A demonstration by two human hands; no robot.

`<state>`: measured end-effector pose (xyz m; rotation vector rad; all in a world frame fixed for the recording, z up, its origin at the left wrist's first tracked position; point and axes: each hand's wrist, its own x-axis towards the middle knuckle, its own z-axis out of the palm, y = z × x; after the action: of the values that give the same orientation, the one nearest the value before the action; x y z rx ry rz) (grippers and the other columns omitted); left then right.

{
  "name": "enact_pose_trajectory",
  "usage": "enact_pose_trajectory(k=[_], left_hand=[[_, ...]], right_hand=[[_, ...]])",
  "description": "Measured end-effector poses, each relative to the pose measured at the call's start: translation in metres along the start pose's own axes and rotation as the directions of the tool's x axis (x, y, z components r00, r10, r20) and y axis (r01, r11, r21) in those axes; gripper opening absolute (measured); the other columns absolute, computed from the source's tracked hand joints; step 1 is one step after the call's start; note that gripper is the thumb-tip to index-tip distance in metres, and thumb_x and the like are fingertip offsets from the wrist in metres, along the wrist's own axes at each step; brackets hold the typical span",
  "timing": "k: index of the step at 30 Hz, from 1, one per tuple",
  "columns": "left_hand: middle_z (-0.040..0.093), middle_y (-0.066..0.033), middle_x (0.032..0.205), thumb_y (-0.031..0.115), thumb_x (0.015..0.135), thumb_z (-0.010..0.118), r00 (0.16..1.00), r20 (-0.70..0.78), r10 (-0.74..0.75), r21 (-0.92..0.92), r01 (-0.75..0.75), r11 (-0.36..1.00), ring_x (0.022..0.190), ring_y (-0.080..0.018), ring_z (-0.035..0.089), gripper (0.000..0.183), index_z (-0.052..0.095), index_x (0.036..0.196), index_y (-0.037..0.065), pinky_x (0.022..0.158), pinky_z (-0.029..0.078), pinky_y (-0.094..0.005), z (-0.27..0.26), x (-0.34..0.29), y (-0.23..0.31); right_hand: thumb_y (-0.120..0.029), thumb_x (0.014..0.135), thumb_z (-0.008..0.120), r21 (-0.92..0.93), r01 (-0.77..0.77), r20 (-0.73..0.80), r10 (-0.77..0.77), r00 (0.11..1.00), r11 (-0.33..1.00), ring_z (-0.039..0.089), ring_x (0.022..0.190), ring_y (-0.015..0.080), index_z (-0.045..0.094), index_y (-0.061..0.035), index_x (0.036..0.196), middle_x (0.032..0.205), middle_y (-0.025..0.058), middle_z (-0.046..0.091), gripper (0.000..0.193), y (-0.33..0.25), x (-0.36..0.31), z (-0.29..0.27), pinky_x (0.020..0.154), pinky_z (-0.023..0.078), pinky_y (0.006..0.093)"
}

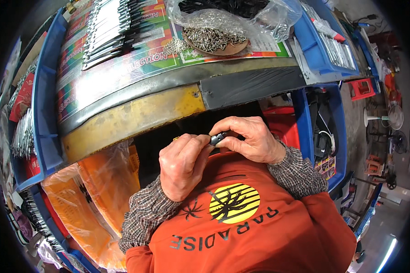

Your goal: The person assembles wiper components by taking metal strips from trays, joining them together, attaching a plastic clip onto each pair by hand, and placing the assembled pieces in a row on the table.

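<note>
Between my two hands, just in front of my chest and below the table edge, is a small black cylindrical piece point(218, 138) with a glossy surface. My left hand point(181, 164) pinches its near-left end, the fingers curled and pressed together. At the other end, my right hand point(252, 138) grips it between thumb and fingertips. Part of the piece is hidden by the fingers, so its full length cannot be made out. On the table ahead lies a row of thin silvery rods point(105, 34) with black ends. Small metal pins point(212, 39) are heaped on a round brown board.
A clear plastic bag point(278, 22) with black parts sits behind the pins. Blue bins stand at the left point(48, 104) and far right point(315, 51), both with silvery rods. The worn yellow-and-black table edge point(136, 119) crosses ahead. Plastic-covered orange crates point(107, 175) stand lower left.
</note>
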<state>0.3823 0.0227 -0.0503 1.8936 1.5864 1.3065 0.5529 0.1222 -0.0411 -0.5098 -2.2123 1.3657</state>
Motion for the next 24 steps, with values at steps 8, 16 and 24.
enact_pose_trajectory(k=[8, 16, 24], left_hand=[[0.061, -0.0094, 0.076, -0.003, 0.067, 0.073, 1.000, 0.012, 0.004, 0.007, -0.004, 1.000, 0.063, -0.0248, 0.061, 0.024, 0.061, 0.087, 0.001, 0.055, 0.048, -0.0323, 0.001, -0.006, 0.003], [0.061, -0.0097, 0.075, -0.004, 0.066, 0.072, 0.999, 0.001, 0.032, 0.019, -0.032, 0.999, 0.063, -0.0246, 0.061, 0.025, 0.061, 0.087, 0.000, 0.055, 0.048, -0.0320, 0.009, -0.010, 0.002], [0.058, -0.0091, 0.072, -0.005, 0.065, 0.071, 1.000, 0.001, 0.017, 0.053, -0.017, 0.998, 0.058, -0.0246, 0.058, 0.025, 0.062, 0.088, 0.001, 0.052, 0.047, -0.0329, 0.011, -0.012, -0.002]], right_hand=[[-0.006, 0.083, 0.067, -0.064, 0.003, 0.023, -0.002, 1.000, 0.998, 0.065, 0.067, 0.0177, 0.061, 0.0006, 0.099, 0.081, 0.0092, 0.064, 0.018, -0.001, -0.007, -0.003, 0.059, 0.051, 0.0283], [-0.005, 0.085, 0.066, 0.092, -0.120, 0.090, 0.112, 0.990, 0.988, 0.069, 0.067, 0.0172, 0.063, 0.0025, 0.099, 0.082, 0.0097, 0.067, 0.016, 0.003, -0.013, -0.003, 0.060, 0.054, 0.0262], [-0.004, 0.089, 0.061, 0.152, -0.095, 0.072, 0.084, 0.994, 0.984, 0.066, 0.065, 0.0123, 0.059, 0.0023, 0.097, 0.079, 0.0072, 0.064, 0.010, 0.008, -0.014, 0.004, 0.056, 0.053, 0.0239]])
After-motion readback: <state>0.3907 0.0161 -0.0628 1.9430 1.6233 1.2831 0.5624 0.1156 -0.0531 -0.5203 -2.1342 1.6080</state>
